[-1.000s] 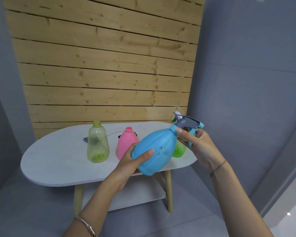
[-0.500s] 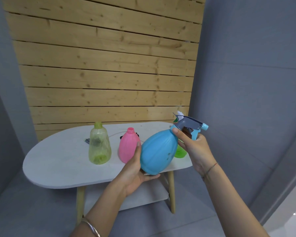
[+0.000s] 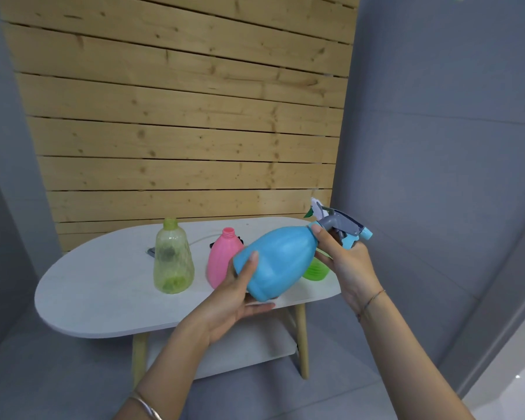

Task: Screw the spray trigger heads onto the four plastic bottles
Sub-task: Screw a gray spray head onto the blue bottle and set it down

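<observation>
The left hand point(image 3: 237, 298) cupped the base of the tilted blue bottle point(image 3: 275, 263), thumb on its side; the right hand point(image 3: 344, 262) gripped the trigger head point(image 3: 341, 227) at its neck, pointing toward two o'clock. Since half a second before, the left thumb had shifted onto the bottle's side. The bottle hung over the table's point(image 3: 103, 295) front edge, open air below. The pink bottle point(image 3: 223, 257) and yellow-green bottle point(image 3: 173, 262) stood capless at nine o'clock.

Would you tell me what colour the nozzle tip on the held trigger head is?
Light blue, on a grey trigger head; the head view shows it.
</observation>
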{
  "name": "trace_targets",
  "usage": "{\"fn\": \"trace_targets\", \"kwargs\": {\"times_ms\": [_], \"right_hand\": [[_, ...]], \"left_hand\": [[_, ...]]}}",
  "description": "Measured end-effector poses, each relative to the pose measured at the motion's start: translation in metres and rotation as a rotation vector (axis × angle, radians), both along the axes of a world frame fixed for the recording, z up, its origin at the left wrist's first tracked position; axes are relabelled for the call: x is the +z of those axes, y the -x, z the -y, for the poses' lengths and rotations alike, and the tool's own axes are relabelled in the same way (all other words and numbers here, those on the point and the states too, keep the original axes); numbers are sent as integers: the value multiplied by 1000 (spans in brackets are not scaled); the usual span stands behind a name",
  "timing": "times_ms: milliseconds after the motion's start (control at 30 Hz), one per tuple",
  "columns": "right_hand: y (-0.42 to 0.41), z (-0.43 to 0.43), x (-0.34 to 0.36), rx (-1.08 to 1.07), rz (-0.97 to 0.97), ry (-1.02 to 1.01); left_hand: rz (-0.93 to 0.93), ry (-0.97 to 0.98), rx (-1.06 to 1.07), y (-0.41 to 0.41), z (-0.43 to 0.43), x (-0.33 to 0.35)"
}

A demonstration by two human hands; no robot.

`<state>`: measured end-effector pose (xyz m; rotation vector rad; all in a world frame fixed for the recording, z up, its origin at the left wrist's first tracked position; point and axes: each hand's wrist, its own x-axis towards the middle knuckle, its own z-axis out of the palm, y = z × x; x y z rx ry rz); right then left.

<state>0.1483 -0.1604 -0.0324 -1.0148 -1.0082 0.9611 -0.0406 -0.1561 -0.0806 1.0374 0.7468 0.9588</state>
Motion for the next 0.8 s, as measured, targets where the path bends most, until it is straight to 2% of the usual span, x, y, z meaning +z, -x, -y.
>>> {"fn": "trace_targets", "kwargs": {"times_ms": [67,133,200,367,467,533,600,733,800], "right_hand": [[0,1,1,16,-14,13],[0,2,2,42,-14,14],[0,3,4,60,6,3],[1,2,3,59,26,-13],[3,2,3,65,51,-11],[3,2,3,77,80,5],[3,1,2,54,89,13],[6,-1,0,29,62,-12],[4,-1,1,25,67,-6]], "left_hand": [[6,-81,6,0,1,-1],[56,-6,-69,1,3,0],[30,80,-116,1,5,1],[7,-92,51,-6,5,-4],[72,47,-5,-2,3,-3],[53,111,-38,0,4,0],[5,44,10,-4,5,1],[-43,-204,249,-14,11,-1],[-37,-234,261,-14,10,-4]]}}
